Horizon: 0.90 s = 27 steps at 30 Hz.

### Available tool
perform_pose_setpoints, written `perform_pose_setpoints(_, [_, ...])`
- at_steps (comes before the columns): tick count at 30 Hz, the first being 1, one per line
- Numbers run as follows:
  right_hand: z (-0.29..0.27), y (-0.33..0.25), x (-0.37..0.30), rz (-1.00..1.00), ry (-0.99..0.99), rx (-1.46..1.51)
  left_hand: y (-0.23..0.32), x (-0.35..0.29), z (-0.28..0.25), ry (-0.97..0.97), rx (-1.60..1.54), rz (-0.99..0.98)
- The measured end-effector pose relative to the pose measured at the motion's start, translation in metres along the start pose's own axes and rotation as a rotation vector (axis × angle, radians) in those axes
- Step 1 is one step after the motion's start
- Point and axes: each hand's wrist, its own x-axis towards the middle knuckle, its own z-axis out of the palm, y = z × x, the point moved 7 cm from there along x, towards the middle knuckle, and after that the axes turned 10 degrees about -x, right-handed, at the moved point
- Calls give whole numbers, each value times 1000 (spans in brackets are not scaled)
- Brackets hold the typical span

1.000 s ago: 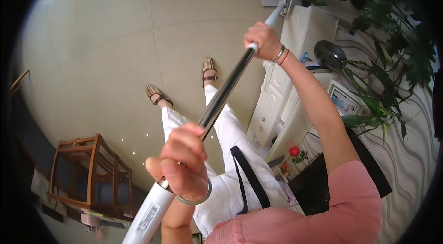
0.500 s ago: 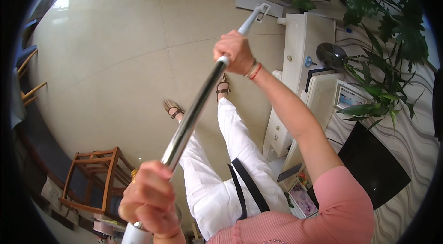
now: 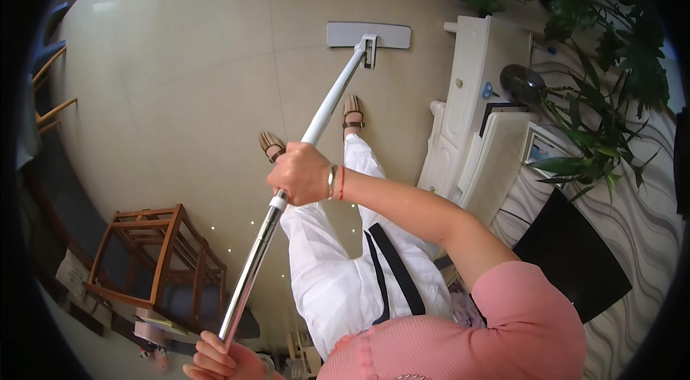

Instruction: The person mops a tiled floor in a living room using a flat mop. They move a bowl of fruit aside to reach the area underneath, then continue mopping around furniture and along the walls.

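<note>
A flat mop runs slantwise across the head view, its pale rectangular mop head [image 3: 392, 35] lying on the tiled floor ahead of my feet. My right hand [image 3: 302, 173] is wrapped round the white lower part of the mop's handle [image 3: 330, 103], just beyond the joint with the shiny metal tube. At the lower left edge, my left hand [image 3: 226, 360] grips the upper end of that metal tube [image 3: 248, 272]. The very end of the handle is out of view.
Along the right stands a white cabinet [image 3: 467, 81] with blue scissors [image 3: 489, 90], a dark vase and leafy plants [image 3: 575, 157]. A dark television [image 3: 575, 254] is near my right elbow. Wooden chairs [image 3: 154, 258] stand on the left. Beige tiles [image 3: 194, 92] spread ahead.
The mop head has slid left and closer to my feet, away from the plant pot. Both hands have drawn back toward my body and leftward, still gripping the handle.
</note>
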Motion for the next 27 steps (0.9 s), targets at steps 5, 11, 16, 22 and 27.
perform_pose_setpoints(5, [-18, 52, -49, 74, 5, -94, -57, -10, 9, -93, -53, -153])
perform_pose_setpoints(11, [-23, 129, -138, 99, -262, -223, -142, -68, 41, -44, -47, -341])
perform_pose_setpoints(16, [-22, 161, -184, 226, -296, -235, -188, -92, 48, -107, -63, -430])
perform_pose_setpoints(22, [-38, 158, -199, 376, -138, -250, -186, -93, 65, -338, -44, -436])
perform_pose_setpoints(27, [-29, 120, -194, 402, 54, -245, -153, -72, 67, -501, 11, -403])
